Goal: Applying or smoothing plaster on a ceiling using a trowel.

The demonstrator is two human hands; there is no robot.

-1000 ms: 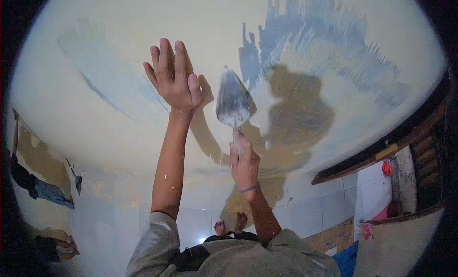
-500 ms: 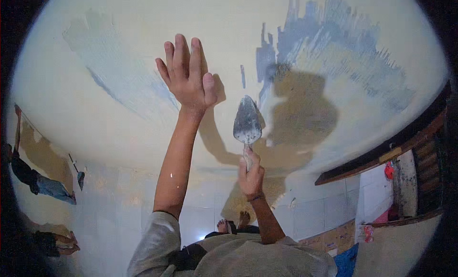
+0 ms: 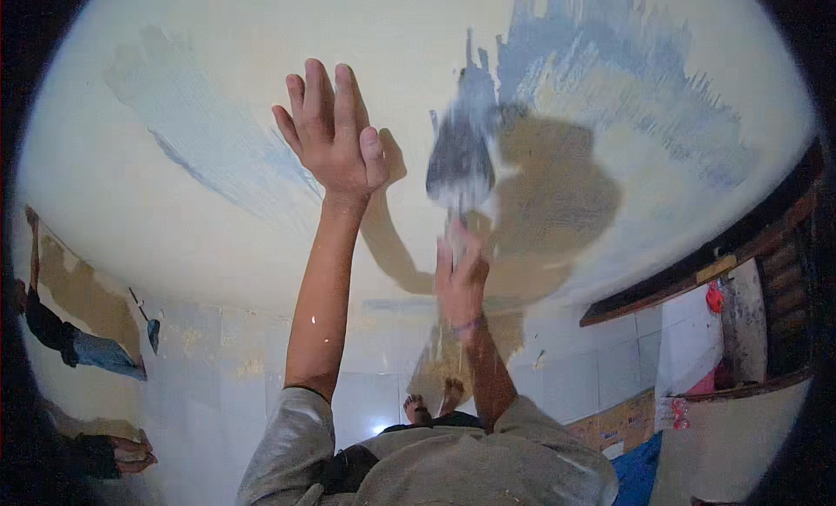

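Observation:
My left hand (image 3: 335,153) rests flat on the pale cream wall (image 3: 226,114), fingers spread and stretched out, holding nothing. To its right, my right hand (image 3: 460,271) grips the handle of a pointed metal trowel (image 3: 461,158), blurred by motion. The trowel's blade lies over a narrow grey-blue streak, beside a broad patch of rough blue-grey coating (image 3: 583,53). A paler bluish patch (image 3: 196,136) is left of my left hand, and my shadow falls right of the trowel.
Another person (image 3: 65,332) has an arm raised to the wall at far left. Below my feet is a tiled floor (image 3: 348,393). At right are a dark wooden-edged opening (image 3: 784,288), a red bag (image 3: 714,295), a cardboard piece (image 3: 610,419) and a blue cloth (image 3: 636,467).
The trowel dipped half a second ago and has since swept upward along the wall in my right hand. My left hand stays spread on the wall, shifted slightly within the view.

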